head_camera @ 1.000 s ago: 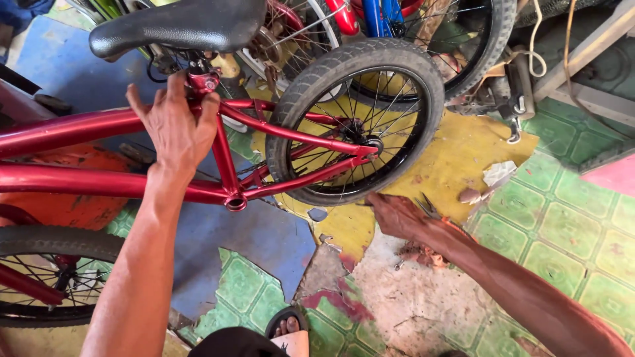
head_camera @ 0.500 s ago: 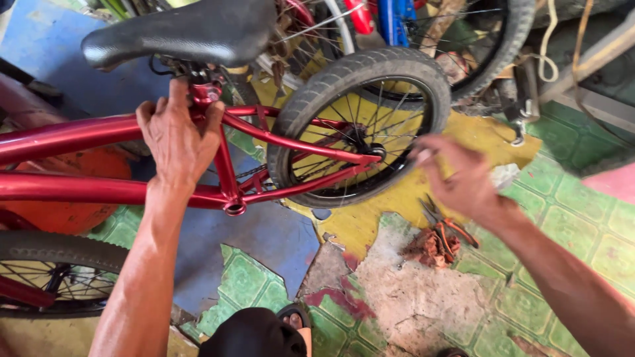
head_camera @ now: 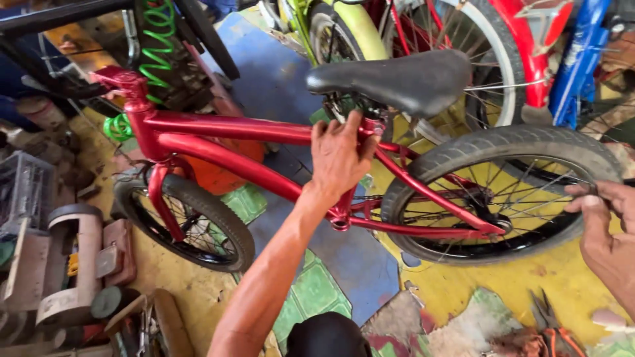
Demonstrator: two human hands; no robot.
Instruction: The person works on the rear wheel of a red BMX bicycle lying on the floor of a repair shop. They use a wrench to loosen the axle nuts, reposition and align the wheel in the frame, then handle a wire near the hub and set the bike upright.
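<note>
A: Where do we have our left hand [head_camera: 338, 158]?

B: We have it on the red bicycle frame [head_camera: 225, 125], right at the top of the seat tube, just under the black saddle [head_camera: 403, 79]. The fingers [head_camera: 350, 125] wrap over the tube and are pressed close together, gripping it.

A: And our right hand [head_camera: 605, 228]?

B: We see it at the right edge of the view, at the rear wheel [head_camera: 503, 192]. The fingers [head_camera: 589, 192] pinch something small and dark close against the tyre; we cannot tell what it is.

A: How does the bicycle sit?

B: We see it standing upright across the view, with the front wheel [head_camera: 188, 221] to the left and the rear wheel to the right, both on the floor [head_camera: 569, 291]. The red frame runs between them, and the saddle is above our left hand.

A: What lies around us?

B: We see patchy floor painted yellow, blue and green. Pliers with orange handles [head_camera: 549, 324] lie on the floor below our right hand, apart from it. A green coiled cable [head_camera: 155, 46] hangs near the head of the frame. Behind the saddle stand other bicycles, one with a pale green mudguard [head_camera: 354, 30], another with red and blue parts. At the left, a greyish bench grinder [head_camera: 66, 264] sits low beside the front wheel.
</note>
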